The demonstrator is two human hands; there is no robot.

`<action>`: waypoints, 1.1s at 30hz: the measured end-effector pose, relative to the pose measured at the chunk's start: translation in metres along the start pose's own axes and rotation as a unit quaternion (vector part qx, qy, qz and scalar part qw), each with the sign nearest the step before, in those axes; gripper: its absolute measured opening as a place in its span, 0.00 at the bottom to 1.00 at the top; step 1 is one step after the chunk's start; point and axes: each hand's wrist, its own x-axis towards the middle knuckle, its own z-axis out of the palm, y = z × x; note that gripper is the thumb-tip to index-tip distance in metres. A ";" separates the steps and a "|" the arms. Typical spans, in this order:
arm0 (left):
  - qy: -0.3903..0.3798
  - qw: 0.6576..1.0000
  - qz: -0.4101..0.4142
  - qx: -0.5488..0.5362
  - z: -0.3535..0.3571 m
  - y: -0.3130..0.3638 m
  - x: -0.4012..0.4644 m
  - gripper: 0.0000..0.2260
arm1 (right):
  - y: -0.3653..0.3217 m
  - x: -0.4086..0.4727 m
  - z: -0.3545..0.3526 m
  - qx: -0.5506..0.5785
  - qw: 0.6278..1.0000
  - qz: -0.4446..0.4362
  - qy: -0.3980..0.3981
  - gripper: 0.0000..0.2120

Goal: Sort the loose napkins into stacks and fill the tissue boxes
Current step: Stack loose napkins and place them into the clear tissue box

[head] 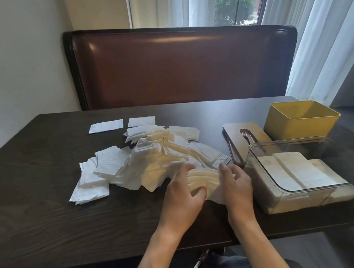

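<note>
Both hands worked at the near side of the napkin pile (153, 165). The left hand (182, 198) lay with its fingers curled over a small bundle of napkins (201, 180), thumb at the bundle's near edge, while the right hand (235, 183) gripped the same bundle from the other side, fingers bent around its end. The pile spread loosely across the middle of the table (49, 225), and two flat napkins (105, 126) lay apart from it toward the far edge. Near the right edge stood a clear box (310, 189) holding rows of stacked napkins. Behind it, toward the far right corner, sat a yellow box (300, 124), with a flat lid (235, 133) lying just beside it.
</note>
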 end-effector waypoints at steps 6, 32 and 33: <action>0.065 0.992 -0.056 -0.094 0.012 0.010 -0.002 0.19 | 0.001 0.002 0.001 -0.015 0.999 -0.017 0.029 0.15; 0.162 0.974 -0.071 -0.141 0.036 0.022 -0.003 0.16 | -0.001 0.000 0.006 0.063 0.988 -0.050 0.129 0.24; 0.160 0.973 -0.078 -0.145 0.037 0.023 -0.003 0.15 | -0.001 0.000 0.007 0.062 0.988 -0.049 0.131 0.24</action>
